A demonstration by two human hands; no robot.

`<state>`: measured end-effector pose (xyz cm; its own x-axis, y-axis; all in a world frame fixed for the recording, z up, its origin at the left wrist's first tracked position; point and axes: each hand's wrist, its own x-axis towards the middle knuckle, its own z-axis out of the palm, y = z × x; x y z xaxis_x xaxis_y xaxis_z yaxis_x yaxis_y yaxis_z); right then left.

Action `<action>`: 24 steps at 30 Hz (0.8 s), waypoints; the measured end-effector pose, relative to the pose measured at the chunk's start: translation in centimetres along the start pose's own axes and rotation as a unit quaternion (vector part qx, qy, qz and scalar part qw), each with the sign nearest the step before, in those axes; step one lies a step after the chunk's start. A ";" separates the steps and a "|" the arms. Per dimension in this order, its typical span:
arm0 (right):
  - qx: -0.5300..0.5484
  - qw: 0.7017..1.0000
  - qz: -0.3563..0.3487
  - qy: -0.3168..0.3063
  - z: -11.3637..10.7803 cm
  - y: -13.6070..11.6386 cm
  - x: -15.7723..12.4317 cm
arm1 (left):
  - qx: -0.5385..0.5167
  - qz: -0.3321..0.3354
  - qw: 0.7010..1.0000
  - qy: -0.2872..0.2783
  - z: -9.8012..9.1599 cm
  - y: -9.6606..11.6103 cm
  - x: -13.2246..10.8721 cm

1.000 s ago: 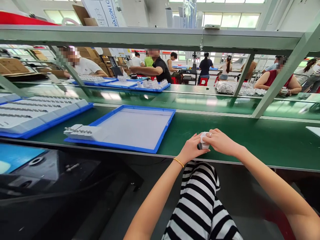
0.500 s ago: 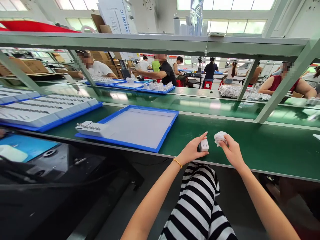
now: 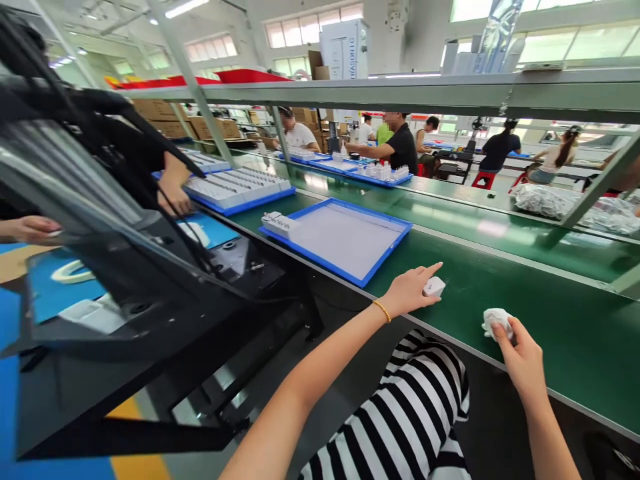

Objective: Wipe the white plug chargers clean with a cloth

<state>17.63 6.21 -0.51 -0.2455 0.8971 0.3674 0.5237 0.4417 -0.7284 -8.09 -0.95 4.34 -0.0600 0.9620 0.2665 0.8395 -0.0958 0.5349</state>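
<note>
The left hand [image 3: 411,292], fingers open, is right beside a small white plastic block [image 3: 434,287]; the right hand [image 3: 523,360] holds a crumpled white cloth [image 3: 496,323].

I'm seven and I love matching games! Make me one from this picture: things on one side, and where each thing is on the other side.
Things:
1. gold bracelet
2. crumpled white wad
3. small white block
4. blue-rimmed tray

Places:
A. on the green bench, farther away than both hands
B. around the left wrist
C. at the fingers of the right hand
D. beside the left hand

Right pairs: 1-B, 2-C, 3-D, 4-A
</note>
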 end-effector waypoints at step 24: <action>-0.074 0.996 0.046 -0.004 -0.5 -0.8 0.2 | 0.203 -0.286 0.907 0.234 -14.7 -17.5 -6.0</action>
<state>17.56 6.04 0.51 -0.1973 0.9338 0.2985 0.6580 0.3519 -0.6658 -30.31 -8.82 5.18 -0.6915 0.6018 0.3996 0.7224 0.5787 0.3784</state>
